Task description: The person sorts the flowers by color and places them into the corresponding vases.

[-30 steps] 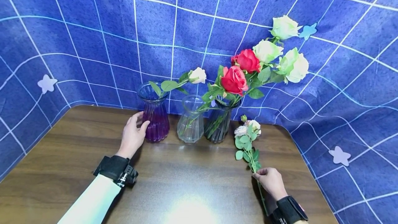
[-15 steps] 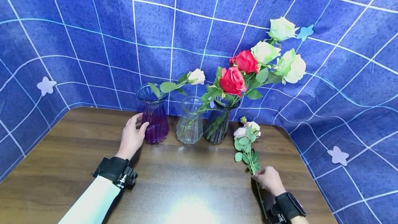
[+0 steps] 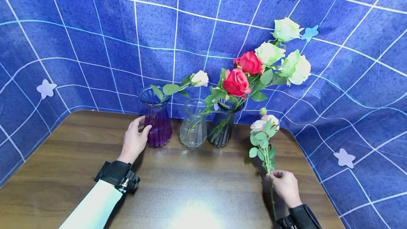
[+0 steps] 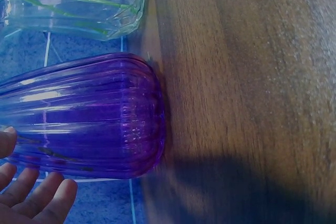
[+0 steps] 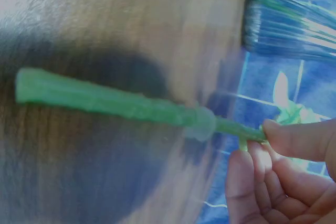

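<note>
My left hand (image 3: 135, 139) rests against the left side of a ribbed purple glass vase (image 3: 158, 126), its thumb at the front and its fingers loosely spread. In the left wrist view, the lower fingers of that hand stand apart from the vase. One white rose (image 3: 200, 78) leans right out of this vase. Between thumb and fingertips, my right hand (image 3: 284, 186) pinches the stem of an artificial flower spray (image 3: 264, 133) with pale pink-white blooms, a bud and green leaves. Its stem's cut end points toward me, over the table in the right wrist view.
A clear glass vase (image 3: 193, 130) stands in the middle, beside a dark grey vase (image 3: 222, 126). Red roses (image 3: 236, 83) and greenish-white roses (image 3: 287, 29) lean right above them. Behind the wooden table (image 3: 197, 176) hangs a blue gridded cloth (image 3: 111, 45).
My right hand has moved to the right with the flower spray, which now appears lifted off the table. The left hand stays at the purple vase.
</note>
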`<state>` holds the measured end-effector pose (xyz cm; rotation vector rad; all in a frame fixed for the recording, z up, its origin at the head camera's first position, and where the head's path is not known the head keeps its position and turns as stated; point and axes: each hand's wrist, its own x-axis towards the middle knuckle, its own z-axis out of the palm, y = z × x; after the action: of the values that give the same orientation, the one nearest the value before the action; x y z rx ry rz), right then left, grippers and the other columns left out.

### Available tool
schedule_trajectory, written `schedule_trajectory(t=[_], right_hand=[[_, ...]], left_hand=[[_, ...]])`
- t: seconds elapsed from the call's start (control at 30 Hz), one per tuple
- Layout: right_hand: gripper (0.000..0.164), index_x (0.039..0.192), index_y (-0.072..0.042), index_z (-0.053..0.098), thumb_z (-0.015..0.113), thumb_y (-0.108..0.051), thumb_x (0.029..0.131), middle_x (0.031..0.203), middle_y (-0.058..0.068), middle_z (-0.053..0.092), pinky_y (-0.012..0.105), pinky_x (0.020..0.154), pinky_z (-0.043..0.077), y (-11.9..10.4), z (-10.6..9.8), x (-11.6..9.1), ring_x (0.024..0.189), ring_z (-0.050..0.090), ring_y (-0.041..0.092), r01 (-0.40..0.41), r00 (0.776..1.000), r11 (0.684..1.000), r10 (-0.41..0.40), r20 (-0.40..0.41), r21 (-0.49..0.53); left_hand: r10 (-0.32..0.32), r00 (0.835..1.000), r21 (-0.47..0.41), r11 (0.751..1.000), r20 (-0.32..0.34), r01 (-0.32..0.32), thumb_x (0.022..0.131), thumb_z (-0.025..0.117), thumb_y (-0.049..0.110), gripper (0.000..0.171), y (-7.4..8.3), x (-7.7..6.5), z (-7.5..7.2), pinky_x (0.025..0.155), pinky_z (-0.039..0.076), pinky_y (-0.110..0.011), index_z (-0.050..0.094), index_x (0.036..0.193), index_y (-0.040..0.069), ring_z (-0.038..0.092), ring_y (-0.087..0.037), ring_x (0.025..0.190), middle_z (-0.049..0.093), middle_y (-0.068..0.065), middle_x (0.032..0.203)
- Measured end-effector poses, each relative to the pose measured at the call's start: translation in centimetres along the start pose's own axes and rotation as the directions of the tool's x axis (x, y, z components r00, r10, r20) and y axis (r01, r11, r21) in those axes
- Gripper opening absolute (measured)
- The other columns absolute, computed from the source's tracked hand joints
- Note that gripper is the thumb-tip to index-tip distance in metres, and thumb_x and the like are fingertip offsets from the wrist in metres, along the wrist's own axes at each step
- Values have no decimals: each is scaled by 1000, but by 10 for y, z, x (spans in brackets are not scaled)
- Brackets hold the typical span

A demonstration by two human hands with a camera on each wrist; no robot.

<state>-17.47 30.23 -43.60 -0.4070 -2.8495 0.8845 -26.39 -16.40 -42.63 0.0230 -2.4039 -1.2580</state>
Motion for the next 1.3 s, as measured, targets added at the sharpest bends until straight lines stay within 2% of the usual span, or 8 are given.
schedule_trajectory(t=[0.2, 0.37, 0.53, 0.7, 0.8, 1.03, 1.13, 1.3], right_hand=[[19, 90, -4, 74, 69, -20, 82, 77, 9, 71, 26, 59, 41, -7, -14, -7, 63, 56, 7, 1, 983, 998, 9, -184, 55], [17, 91, -5, 75, 71, -19, 81, 76, 11, 72, 20, 54, 38, -13, -29, -12, 56, 48, -8, 44, 938, 995, -12, -348, 86], [18, 91, -5, 75, 72, -19, 80, 71, 9, 71, 15, 51, 34, -21, -47, -15, 51, 41, -18, 78, 890, 991, -22, -455, 106], [20, 92, -6, 75, 72, -22, 81, 56, -30, 56, 13, 52, 33, -32, -67, -19, 50, 41, -20, 110, 864, 982, -19, -503, 151], [22, 94, -4, 74, 72, -22, 82, 55, -44, 43, 10, 50, 32, -40, -78, -21, 50, 44, -20, 144, 851, 969, -19, -524, 199], [21, 94, -2, 73, 73, -19, 81, 55, -37, 52, 10, 44, 33, -68, -105, -28, 48, 50, -14, 239, 820, 931, -41, -570, 277], [19, 94, -2, 73, 73, -15, 80, 59, -32, 58, 9, 44, 36, -83, -112, -30, 49, 55, -10, 304, 820, 891, -64, -569, 337], [16, 92, 0, 73, 73, -11, 80, 62, -29, 61, 10, 43, 37, -116, -118, -37, 50, 57, -7, 407, 808, 843, -152, -570, 352]], left_hand=[[0, 1000, -7, 1000, -5, 0, 95, 54, 15, 45, 0, -1, 1, 90, 49, -50, 42, 134, -3, 54, -41, 113, 49, -27, 128], [10, 1000, -6, 1000, -13, -10, 95, 54, 15, 44, 1, -2, 1, 89, 49, -50, 43, 133, -4, 55, -41, 112, 50, -27, 127], [8, 1000, -9, 1000, -16, -8, 95, 54, 15, 44, 1, 0, 1, 89, 49, -50, 43, 133, -3, 55, -41, 112, 50, -27, 127], [18, 1000, -5, 1000, -15, -19, 95, 53, 14, 44, 2, 1, 0, 89, 49, -50, 42, 134, -3, 54, -41, 112, 50, -28, 127], [20, 1000, -5, 1000, -17, -20, 95, 53, 14, 44, 2, 1, -1, 89, 49, -51, 42, 133, -4, 54, -41, 111, 50, -28, 126], [8, 1000, -10, 1000, -21, -9, 95, 53, 13, 43, 2, 1, -1, 90, 49, -51, 43, 133, -4, 54, -41, 112, 50, -28, 126], [-1, 1000, -14, 1000, -18, 1, 95, 53, 14, 44, 3, 1, -1, 91, 48, -50, 42, 133, -5, 54, -42, 112, 49, -28, 126], [1, 1000, -14, 1000, -19, -1, 95, 54, 13, 43, 2, 0, 1, 90, 49, -51, 43, 133, -5, 55, -42, 111, 50, -28, 126]])
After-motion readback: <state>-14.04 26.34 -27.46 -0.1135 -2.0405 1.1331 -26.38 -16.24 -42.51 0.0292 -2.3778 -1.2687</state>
